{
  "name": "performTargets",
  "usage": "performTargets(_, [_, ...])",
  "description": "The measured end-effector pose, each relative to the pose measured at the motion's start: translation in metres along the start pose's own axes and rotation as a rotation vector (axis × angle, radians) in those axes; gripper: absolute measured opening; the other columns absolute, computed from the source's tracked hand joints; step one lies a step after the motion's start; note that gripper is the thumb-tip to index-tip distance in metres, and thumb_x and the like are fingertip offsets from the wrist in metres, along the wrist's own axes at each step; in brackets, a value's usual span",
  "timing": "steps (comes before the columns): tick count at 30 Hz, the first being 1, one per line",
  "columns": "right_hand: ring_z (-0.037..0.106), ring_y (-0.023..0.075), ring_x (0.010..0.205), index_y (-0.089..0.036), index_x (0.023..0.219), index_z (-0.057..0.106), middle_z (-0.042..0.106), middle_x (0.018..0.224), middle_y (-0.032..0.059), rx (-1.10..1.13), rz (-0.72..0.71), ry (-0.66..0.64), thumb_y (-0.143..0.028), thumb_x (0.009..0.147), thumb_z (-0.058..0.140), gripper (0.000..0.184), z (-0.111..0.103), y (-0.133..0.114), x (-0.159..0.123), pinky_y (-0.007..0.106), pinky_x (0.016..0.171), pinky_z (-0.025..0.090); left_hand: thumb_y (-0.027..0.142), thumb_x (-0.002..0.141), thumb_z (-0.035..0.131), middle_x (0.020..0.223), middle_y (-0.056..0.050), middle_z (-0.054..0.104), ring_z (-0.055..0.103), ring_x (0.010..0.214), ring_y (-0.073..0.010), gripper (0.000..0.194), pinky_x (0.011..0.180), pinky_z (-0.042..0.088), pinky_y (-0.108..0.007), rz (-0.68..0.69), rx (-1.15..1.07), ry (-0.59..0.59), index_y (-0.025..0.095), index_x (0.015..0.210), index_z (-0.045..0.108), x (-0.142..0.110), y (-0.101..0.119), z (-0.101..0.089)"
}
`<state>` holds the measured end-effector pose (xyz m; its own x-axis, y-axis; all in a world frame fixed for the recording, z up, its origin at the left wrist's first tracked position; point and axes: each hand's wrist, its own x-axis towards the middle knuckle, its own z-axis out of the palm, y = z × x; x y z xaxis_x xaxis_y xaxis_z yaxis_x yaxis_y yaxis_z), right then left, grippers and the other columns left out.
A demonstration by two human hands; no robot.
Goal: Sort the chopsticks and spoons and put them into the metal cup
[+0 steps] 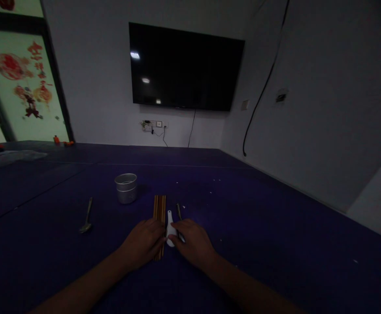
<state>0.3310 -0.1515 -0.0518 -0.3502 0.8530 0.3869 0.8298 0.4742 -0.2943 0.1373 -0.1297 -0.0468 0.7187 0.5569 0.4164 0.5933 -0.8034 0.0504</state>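
My left hand (144, 239) rests over a row of several wooden chopsticks (159, 207), its fingers curled across their middle and hiding part of them. Just right of them a white soup spoon (170, 226) lies with its handle pointing away from me. My right hand (192, 240) has its thumb and index finger closed at the edge of this spoon's bowl. Beneath that hand lies a metal-handled utensil (178, 210), its lower part mostly hidden. Both hands are low against the purple surface (112, 279), fingertips close together.
A silver metal cup (127, 189) stands upright beyond my left hand. A metal spoon (86, 220) lies farther left. White specks are scattered on the right. Behind are a wall with a television (187, 67), a hanging black cable (262, 96) and small orange objects (57, 139).
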Motion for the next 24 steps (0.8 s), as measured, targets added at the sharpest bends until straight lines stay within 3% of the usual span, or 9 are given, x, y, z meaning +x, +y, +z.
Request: performTargets(24, [0.058, 0.0204, 0.098, -0.021, 0.115, 0.062, 0.068, 0.101, 0.0063, 0.003, -0.016, -0.016, -0.03, 0.088, 0.055, 0.03, -0.0008, -0.0042, -0.0006, 0.031, 0.086, 0.042, 0.031, 0.093, 0.036, 0.098, -0.007, 0.063, 0.057, 0.092, -0.0205, 0.027, 0.081, 0.048, -0.035, 0.032, -0.029, 0.005, 0.022, 0.107, 0.058, -0.002, -0.0056, 0.0009])
